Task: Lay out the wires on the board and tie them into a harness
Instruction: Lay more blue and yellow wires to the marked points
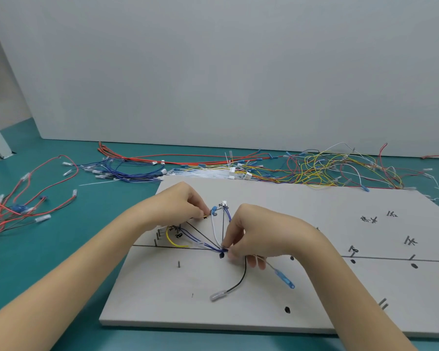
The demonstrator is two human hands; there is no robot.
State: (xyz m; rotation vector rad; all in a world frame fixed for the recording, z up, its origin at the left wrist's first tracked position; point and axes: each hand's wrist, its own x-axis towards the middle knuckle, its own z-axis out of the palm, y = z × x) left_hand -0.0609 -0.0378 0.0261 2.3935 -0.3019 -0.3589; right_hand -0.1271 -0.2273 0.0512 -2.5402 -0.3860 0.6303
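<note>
At the centre of the frame a few wires (214, 245) fan across a pale grey board (302, 295), blue, white, yellow and black strands meeting at one point on a drawn line. The right hand (249, 234) pinches that meeting point between thumb and fingertips, and a black wire with a clear terminal (218, 297) and a blue-tipped lead (285, 279) trail below it toward the lower middle. The left hand (180, 206), just up and to the left, pinches a wire end beside a blue terminal (214, 209). Short metal pegs (158, 235) stand in the board, which also bears black dots and handwritten marks to the right. The board lies on a teal tabletop (61, 249). Loose red wires (23, 203) sprawl at the left, blue bundles (127, 172) at upper left, and a yellow and red tangle (327, 168) along the back edge, under a plain grey-white wall (238, 72).
</note>
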